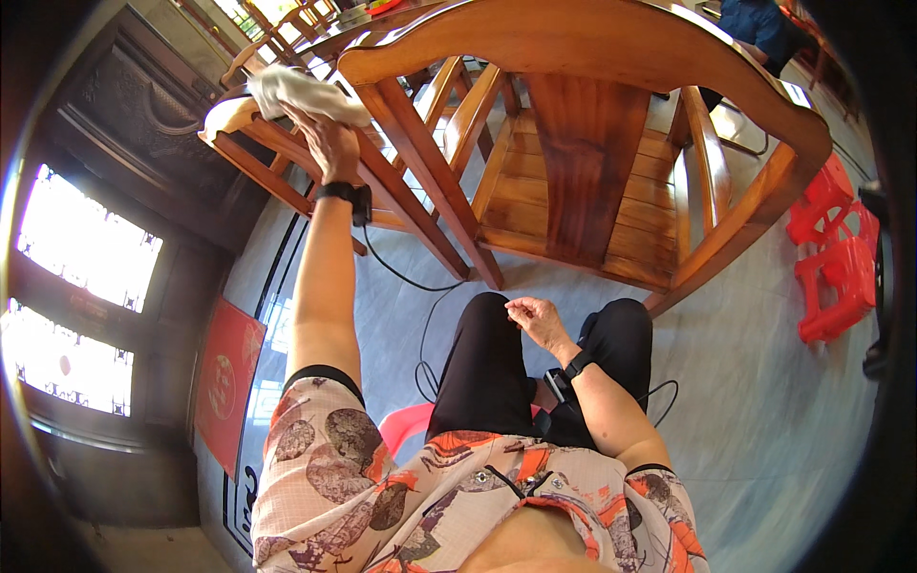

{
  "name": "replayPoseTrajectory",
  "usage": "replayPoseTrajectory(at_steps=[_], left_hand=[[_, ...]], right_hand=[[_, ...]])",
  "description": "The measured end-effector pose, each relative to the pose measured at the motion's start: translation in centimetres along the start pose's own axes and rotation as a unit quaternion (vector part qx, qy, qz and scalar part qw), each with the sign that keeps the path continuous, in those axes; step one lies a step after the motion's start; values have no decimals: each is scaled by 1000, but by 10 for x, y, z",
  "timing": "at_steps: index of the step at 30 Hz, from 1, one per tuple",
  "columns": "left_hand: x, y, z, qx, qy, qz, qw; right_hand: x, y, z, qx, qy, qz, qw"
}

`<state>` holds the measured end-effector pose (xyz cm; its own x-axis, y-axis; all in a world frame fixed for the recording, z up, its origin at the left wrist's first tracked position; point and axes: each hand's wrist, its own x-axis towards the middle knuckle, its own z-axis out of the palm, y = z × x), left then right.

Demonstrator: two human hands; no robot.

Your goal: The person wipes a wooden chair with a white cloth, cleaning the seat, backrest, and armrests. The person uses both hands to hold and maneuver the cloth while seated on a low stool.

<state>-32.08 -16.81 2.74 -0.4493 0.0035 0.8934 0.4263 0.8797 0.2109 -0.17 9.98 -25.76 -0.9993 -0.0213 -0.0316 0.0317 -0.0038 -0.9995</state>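
Observation:
My left hand (328,143) stretches forward to the upper left, palm and fingers against a bunched white cloth (297,93), which is blurred. The cloth lies over the top rail of a wooden armchair (233,114). Over my lap, beside my knees, my right hand (539,322) has its fingers curled together, and nothing shows in it. Straight ahead stands a second polished wooden armchair (587,165), its curved backrest towards me. Both of my wrists wear a black strap with a device, and black cables run from them.
Red plastic stools (834,286) stand at the right. A person in a blue shirt (752,29) is at the upper right. To the left are a dark panelled door (154,107) and a red mat (228,379). A black cable (423,286) hangs before my knees.

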Motion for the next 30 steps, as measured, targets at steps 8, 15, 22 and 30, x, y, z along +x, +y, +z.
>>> replayPoseTrajectory(at_steps=[8,15,22,30], left_hand=[[-101,-61,-16,-15,-165,-110,980],[41,-99,-65,-172,75,78,979],[165,-72,-49,231,-261,90,933],[119,-35,-32,176,24,114,978]], right_hand=[[-1,2,-3,-60,1,-1,998],[-2,0,-4,-106,1,-2,994],[-2,-2,-4,-130,0,2,992],[-3,-8,-4,-125,-2,7,992]])
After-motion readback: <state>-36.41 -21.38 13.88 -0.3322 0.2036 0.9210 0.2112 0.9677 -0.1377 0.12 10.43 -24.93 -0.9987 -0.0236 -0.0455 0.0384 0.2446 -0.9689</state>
